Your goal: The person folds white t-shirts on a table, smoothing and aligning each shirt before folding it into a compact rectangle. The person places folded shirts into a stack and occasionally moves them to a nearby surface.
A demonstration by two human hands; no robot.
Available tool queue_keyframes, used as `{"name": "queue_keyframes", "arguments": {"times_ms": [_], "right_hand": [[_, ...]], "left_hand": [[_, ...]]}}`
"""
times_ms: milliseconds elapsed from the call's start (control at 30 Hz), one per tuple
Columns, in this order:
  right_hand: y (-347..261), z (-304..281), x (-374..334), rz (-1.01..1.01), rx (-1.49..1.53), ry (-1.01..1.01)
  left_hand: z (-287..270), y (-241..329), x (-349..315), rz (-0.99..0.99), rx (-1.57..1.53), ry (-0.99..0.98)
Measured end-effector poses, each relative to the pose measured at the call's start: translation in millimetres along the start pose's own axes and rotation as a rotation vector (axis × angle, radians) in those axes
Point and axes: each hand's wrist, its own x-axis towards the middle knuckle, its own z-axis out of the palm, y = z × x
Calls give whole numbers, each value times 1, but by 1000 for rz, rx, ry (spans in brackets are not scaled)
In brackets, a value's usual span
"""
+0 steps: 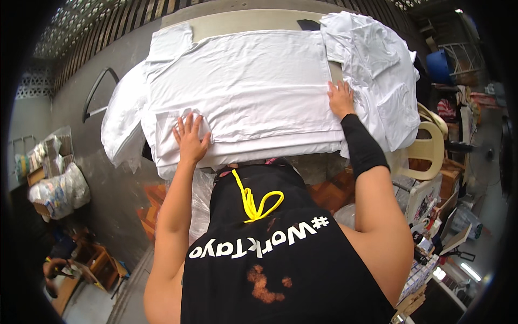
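Palm down and fingers spread, the left hand (190, 139) is rested on the near left part of a white garment (253, 75), while the right hand (341, 100) is laid at its right edge with the fingers extended and slightly apart; no cloth is seen gathered in either. The garment is spread across the table (243, 21) in front of the person, with a short sleeve (170, 46) turned out at the far left corner and shallow creases running across the body. To its right, a rumpled heap of white cloth (377, 81) is piled just beside the right hand. Judging by the drape, the fabric should be light, soft and limp, easily wrinkled and unlikely to be damaged by handling; little support can be expected from it when lifted. It would best be held by two corners or along the edges, with the cloth kept lightly taut, since the middle would sag and bunch if pinched.
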Motion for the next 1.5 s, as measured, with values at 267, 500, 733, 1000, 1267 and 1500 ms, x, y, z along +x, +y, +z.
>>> {"name": "queue_keyframes", "arguments": {"times_ms": [267, 500, 733, 1000, 1267, 1500], "right_hand": [[51, -14, 35, 518, 1728, -367], [67, -36, -32, 105, 1249, -465], [34, -209, -41, 83, 1027, -339], [-101, -165, -41, -35, 1050, -217], [-176, 2, -75, -145, 177, 305], [-108, -19, -48, 14, 723, -149]], "left_hand": [[50, 138, 43, 659, -200, 39], [58, 221, 35, 720, -42, -228], [11, 217, 10, 487, -1017, -423], [24, 146, 25, -306, -1798, -472], [42, 112, 33, -165, -1280, -239], [-12, 112, 38, 255, 49, -208]]}}
